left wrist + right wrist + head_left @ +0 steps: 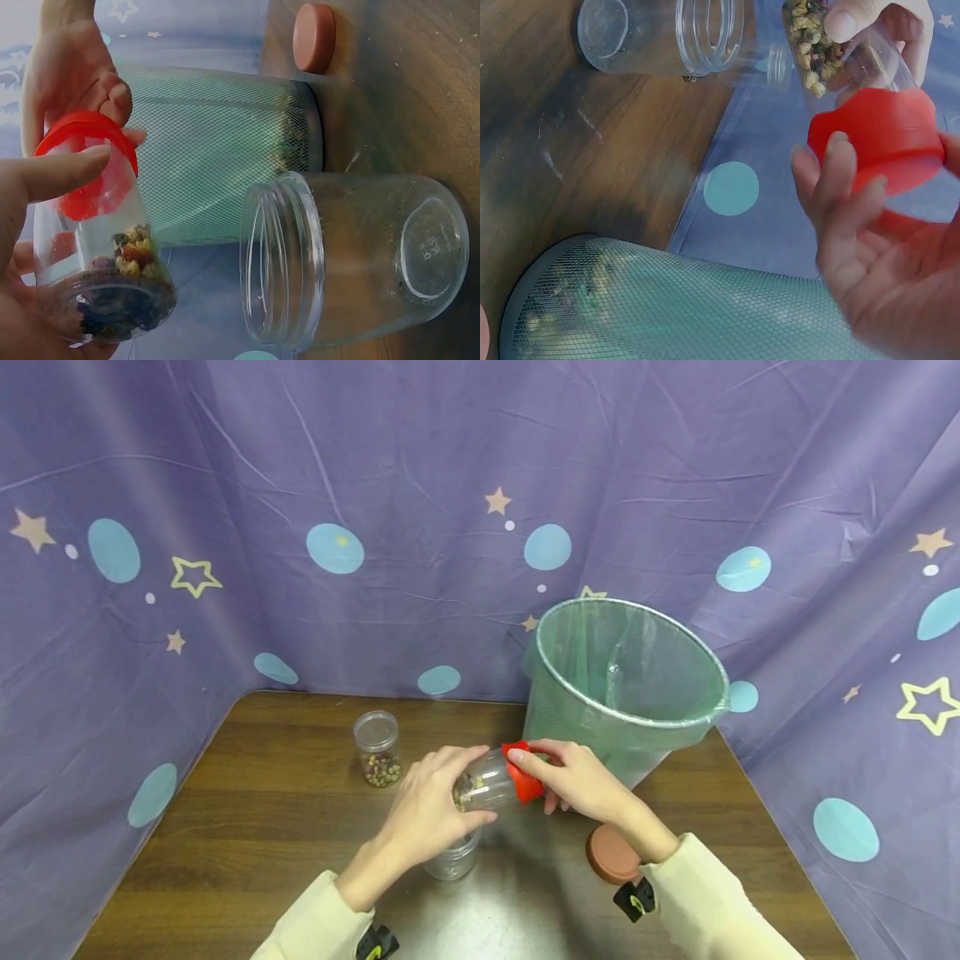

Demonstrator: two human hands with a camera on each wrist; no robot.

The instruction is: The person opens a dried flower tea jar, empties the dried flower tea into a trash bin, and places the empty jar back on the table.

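Note:
My left hand (420, 814) grips a clear plastic jar (491, 782), fingers and thumb round its body. Dried flower buds (810, 45), yellowish and dark, lie toward its base. The jar is tilted on its side above the table, its red lid (527, 783) facing right. The fingers and thumb of my right hand (581, 781) are curled round that lid. Below the left hand stands a clear jar (360, 247) without a lid, with only a few specks inside; the head view shows it partly covered by that hand.
Behind the right hand stands a green-lined mesh bin (585, 735) with dried material at its bottom. A brown-red round lid (611, 853) lies by the right wrist. A lidded jar of dried buds (377, 743) stands at the back left of the wooden table (255, 827). Purple curtains enclose it.

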